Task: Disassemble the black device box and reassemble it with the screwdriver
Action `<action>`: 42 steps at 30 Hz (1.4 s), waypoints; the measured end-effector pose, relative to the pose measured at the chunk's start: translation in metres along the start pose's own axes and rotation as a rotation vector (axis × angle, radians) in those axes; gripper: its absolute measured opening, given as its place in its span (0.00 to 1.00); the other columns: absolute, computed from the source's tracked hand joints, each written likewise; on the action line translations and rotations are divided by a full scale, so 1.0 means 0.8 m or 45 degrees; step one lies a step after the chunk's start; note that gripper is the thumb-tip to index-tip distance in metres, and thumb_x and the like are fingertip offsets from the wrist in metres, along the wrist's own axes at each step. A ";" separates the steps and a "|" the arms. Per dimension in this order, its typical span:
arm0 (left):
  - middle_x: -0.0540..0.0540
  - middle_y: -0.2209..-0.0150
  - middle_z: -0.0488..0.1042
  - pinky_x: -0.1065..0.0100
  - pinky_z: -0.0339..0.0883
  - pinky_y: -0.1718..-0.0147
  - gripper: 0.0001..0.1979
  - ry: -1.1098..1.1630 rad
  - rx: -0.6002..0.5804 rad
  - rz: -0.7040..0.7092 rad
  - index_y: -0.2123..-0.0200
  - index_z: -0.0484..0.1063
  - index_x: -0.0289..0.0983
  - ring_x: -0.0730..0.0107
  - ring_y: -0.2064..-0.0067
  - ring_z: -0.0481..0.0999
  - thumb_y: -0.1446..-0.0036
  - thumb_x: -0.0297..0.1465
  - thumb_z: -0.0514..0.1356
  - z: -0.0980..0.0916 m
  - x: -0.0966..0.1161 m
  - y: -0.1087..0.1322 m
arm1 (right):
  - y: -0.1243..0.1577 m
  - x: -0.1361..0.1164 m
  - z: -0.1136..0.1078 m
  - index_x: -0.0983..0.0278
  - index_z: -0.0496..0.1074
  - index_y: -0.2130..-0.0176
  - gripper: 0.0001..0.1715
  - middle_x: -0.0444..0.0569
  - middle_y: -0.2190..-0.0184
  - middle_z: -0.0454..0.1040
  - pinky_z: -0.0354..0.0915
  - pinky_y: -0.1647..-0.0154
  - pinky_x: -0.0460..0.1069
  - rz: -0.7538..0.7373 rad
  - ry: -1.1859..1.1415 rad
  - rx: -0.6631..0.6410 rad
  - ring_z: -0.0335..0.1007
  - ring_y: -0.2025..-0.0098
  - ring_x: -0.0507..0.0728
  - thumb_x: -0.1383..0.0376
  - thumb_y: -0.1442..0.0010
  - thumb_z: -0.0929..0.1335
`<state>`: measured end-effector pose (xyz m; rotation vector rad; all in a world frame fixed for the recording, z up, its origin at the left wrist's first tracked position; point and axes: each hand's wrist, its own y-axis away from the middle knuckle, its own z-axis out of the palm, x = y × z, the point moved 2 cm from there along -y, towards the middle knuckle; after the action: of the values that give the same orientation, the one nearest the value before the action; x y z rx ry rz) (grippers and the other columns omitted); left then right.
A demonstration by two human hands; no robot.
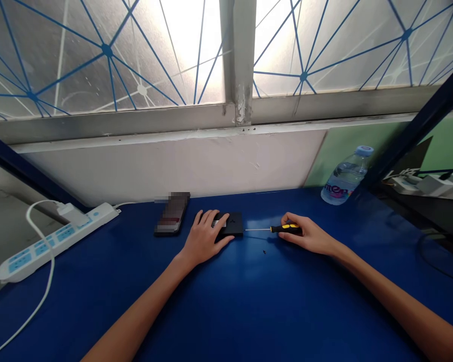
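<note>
A small flat black box (232,224) lies on the blue table (249,301), near the wall. My left hand (205,237) rests on its left part, fingers spread over the top. My right hand (305,234) lies on the table to the right, closed around the yellow-and-black handle of a thin screwdriver (275,229). The shaft lies nearly level and points left, its tip close to the box's right side. A tiny dark speck, maybe a screw (265,252), sits on the table between my hands.
A dark phone (172,215) lies left of the box. A white power strip (49,241) with a plugged-in charger and white cable runs along the far left. A plastic water bottle (345,177) leans at the back right. More power strips (430,185) sit beyond the table's right edge.
</note>
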<state>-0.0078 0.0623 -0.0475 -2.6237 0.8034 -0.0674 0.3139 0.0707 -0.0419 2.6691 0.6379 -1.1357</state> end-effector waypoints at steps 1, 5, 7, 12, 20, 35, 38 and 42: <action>0.34 0.42 0.69 0.42 0.55 0.38 0.30 -0.002 0.001 0.001 0.37 0.65 0.38 0.45 0.39 0.67 0.34 0.49 0.52 0.000 0.000 0.000 | 0.000 0.002 0.000 0.60 0.64 0.62 0.18 0.41 0.74 0.66 0.53 0.72 0.47 -0.004 0.009 0.003 0.58 0.73 0.52 0.49 0.38 0.67; 0.33 0.42 0.69 0.42 0.55 0.38 0.30 -0.015 -0.010 0.006 0.37 0.64 0.37 0.45 0.39 0.67 0.34 0.49 0.52 -0.001 0.001 0.000 | -0.001 0.003 0.002 0.60 0.65 0.62 0.17 0.41 0.74 0.66 0.53 0.72 0.47 -0.012 0.039 0.019 0.59 0.73 0.52 0.50 0.39 0.67; 0.33 0.41 0.69 0.42 0.55 0.38 0.30 -0.015 -0.011 0.005 0.37 0.65 0.37 0.45 0.39 0.67 0.34 0.48 0.52 -0.002 0.001 -0.001 | -0.001 0.003 0.002 0.60 0.65 0.63 0.16 0.41 0.74 0.67 0.53 0.71 0.47 -0.010 0.050 0.027 0.59 0.73 0.52 0.51 0.39 0.68; 0.33 0.42 0.69 0.41 0.56 0.39 0.29 -0.004 0.003 0.006 0.37 0.65 0.38 0.45 0.39 0.67 0.34 0.49 0.51 -0.004 0.001 -0.002 | -0.002 0.002 0.003 0.61 0.65 0.63 0.15 0.41 0.74 0.67 0.54 0.71 0.47 -0.018 0.050 0.020 0.60 0.73 0.52 0.52 0.39 0.67; 0.33 0.42 0.69 0.41 0.56 0.39 0.30 -0.006 -0.002 0.006 0.37 0.64 0.38 0.45 0.39 0.67 0.34 0.48 0.51 0.000 -0.001 0.000 | -0.004 0.004 0.001 0.60 0.63 0.61 0.18 0.42 0.72 0.67 0.55 0.71 0.47 -0.033 -0.029 0.051 0.59 0.71 0.52 0.50 0.39 0.68; 0.33 0.41 0.69 0.42 0.55 0.38 0.30 -0.022 -0.010 -0.001 0.37 0.64 0.38 0.45 0.39 0.66 0.34 0.49 0.51 -0.001 0.000 0.000 | -0.004 0.006 0.001 0.60 0.62 0.62 0.17 0.43 0.69 0.67 0.55 0.69 0.47 -0.035 0.014 0.039 0.59 0.69 0.53 0.51 0.39 0.68; 0.33 0.41 0.69 0.42 0.55 0.38 0.30 -0.006 -0.002 0.003 0.37 0.64 0.37 0.45 0.39 0.67 0.34 0.49 0.51 -0.001 0.000 -0.001 | -0.004 0.005 0.000 0.60 0.63 0.62 0.18 0.43 0.70 0.67 0.55 0.69 0.47 -0.037 0.017 0.024 0.59 0.70 0.53 0.50 0.39 0.67; 0.34 0.42 0.69 0.42 0.56 0.39 0.29 0.004 0.009 0.004 0.37 0.65 0.38 0.45 0.40 0.67 0.34 0.49 0.51 0.000 0.000 -0.001 | -0.003 0.005 -0.001 0.60 0.63 0.62 0.19 0.43 0.70 0.68 0.54 0.70 0.47 -0.043 0.028 0.022 0.59 0.70 0.53 0.48 0.39 0.67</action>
<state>-0.0074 0.0630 -0.0470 -2.6165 0.8070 -0.0733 0.3154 0.0746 -0.0443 2.6987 0.6828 -1.1273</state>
